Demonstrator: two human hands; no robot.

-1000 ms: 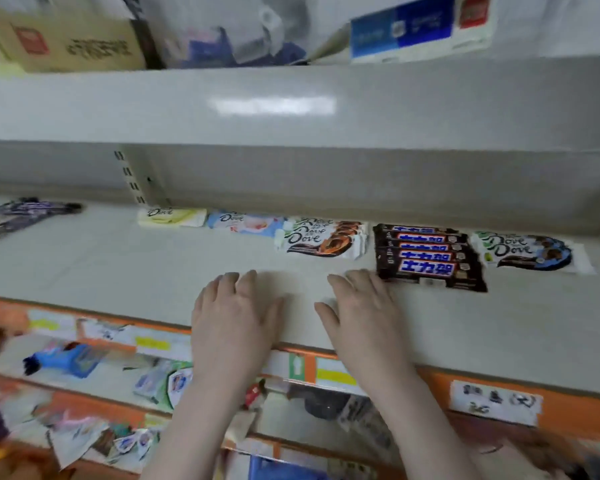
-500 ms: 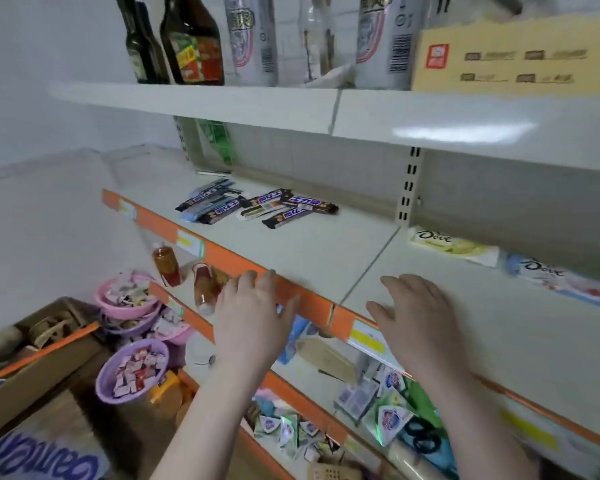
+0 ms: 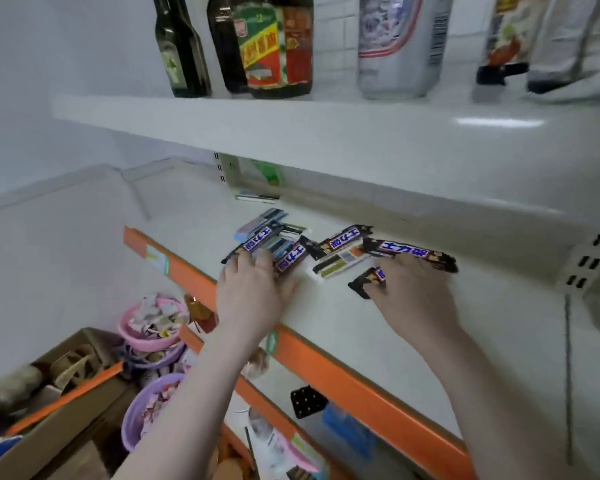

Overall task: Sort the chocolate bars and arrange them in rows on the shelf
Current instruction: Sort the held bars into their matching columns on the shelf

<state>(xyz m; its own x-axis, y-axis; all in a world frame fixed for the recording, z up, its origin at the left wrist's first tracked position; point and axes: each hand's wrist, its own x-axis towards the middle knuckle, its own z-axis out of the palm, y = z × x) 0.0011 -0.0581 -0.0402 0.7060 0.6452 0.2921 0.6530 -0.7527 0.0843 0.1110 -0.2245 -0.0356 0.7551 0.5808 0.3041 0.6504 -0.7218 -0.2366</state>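
Several dark Snickers-type chocolate bars (image 3: 271, 239) lie jumbled on the white shelf (image 3: 447, 362), some crossing each other. One bar (image 3: 340, 264) lies with its pale back side up. My left hand (image 3: 253, 296) rests flat on the near end of the left heap, fingers straight over the wrappers. My right hand (image 3: 416, 299) curls its fingers round a dark bar (image 3: 367, 280), most of which is hidden under the hand. Another bar (image 3: 409, 252) lies just beyond those fingers.
The upper shelf (image 3: 291, 129) overhangs closely, carrying dark bottles (image 3: 278, 46) and a white can (image 3: 402, 46). An orange price rail (image 3: 361, 382) edges the shelf front. Below left are pink bowls (image 3: 153, 323) and a purple bowl (image 3: 149, 407) of sweets, and a cardboard box (image 3: 66, 379).
The view swung left from the sorted rows to the loose heap. Both hands left the shelf's front edge and reached onto the bars; the right one closed on a bar.
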